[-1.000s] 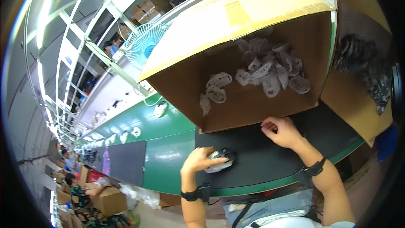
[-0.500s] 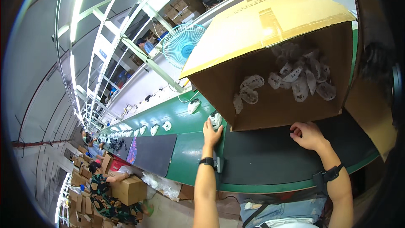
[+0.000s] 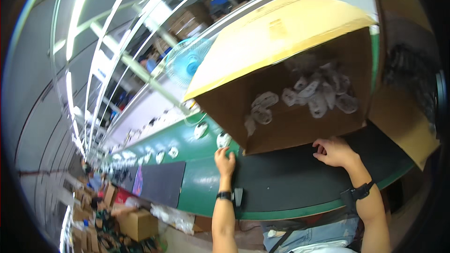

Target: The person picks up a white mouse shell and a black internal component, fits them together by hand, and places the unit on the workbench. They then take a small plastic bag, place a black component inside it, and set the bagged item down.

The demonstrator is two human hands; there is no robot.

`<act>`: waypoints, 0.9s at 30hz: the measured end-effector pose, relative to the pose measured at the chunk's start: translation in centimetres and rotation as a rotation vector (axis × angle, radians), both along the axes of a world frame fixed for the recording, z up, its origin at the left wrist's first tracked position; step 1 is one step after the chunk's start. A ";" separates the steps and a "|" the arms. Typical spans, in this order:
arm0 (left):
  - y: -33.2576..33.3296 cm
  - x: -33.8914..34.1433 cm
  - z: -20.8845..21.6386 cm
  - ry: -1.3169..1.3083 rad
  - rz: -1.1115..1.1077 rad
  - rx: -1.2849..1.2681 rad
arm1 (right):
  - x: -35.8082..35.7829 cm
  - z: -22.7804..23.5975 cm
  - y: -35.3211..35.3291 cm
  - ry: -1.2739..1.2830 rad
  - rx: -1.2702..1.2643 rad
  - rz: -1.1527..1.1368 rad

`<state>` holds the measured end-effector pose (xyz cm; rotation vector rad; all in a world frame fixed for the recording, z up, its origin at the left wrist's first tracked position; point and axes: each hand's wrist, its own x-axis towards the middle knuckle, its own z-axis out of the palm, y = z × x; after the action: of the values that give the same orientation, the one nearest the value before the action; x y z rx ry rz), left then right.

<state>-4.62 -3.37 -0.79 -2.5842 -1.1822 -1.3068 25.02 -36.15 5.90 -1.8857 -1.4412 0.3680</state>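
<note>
My left hand point(image 3: 225, 161) is over the green work surface, fingers loosely bent and thumb apart. Just beyond its fingertips sits a small white, rounded plastic-looking piece with dark marks point(image 3: 223, 139); whether they touch is hard to tell. My right hand point(image 3: 333, 151) hovers at the black mat point(image 3: 281, 178), in front of the carton, its fingers half curled and nothing visible in them. A large cardboard box point(image 3: 281, 138) lies on its side with its opening toward me. Inside are several white pieces in clear bags point(image 3: 316, 96), heaped mostly toward the right.
More white pieces point(image 3: 200, 130) stand in a row along the green belt point(image 3: 206, 173) to the left. Behind the box is a blue fan point(image 3: 190, 65). A box flap point(image 3: 403, 122) sticks out at right. At lower left a person handles a closed carton point(image 3: 139, 225).
The whole view has shifted, so the box sits further left. My left hand has drawn back slightly from the white piece, its fingers more bent. My right hand stays near the box's front edge.
</note>
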 end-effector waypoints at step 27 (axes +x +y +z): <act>-2.7 16.2 3.1 0.624 0.215 0.194 | 2.6 -0.1 -1.2 0.112 -0.065 -0.128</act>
<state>11.62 -6.02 2.28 -2.3618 -1.0943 -0.4803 27.67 -37.35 5.80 -1.9655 -1.2419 0.4552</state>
